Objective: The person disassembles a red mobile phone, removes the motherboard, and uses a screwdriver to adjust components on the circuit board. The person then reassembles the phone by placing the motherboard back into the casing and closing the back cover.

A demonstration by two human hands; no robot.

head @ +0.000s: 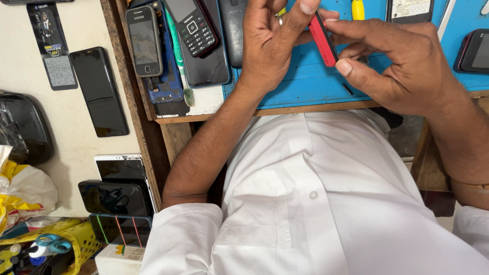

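A small red phone is held on edge above a blue work mat. My left hand pinches its upper end with the fingertips; a ring shows on one finger. My right hand grips the phone's lower part between thumb and forefinger. Both hands hover over the mat near the front edge of the wooden bench. A small dark screw-like bit lies on the mat under the phone.
Several old phones lie at the mat's left: a grey touch phone and a black keypad phone. A black smartphone rests on a white counter to the left. More phones are stacked lower left, beside a yellow basket.
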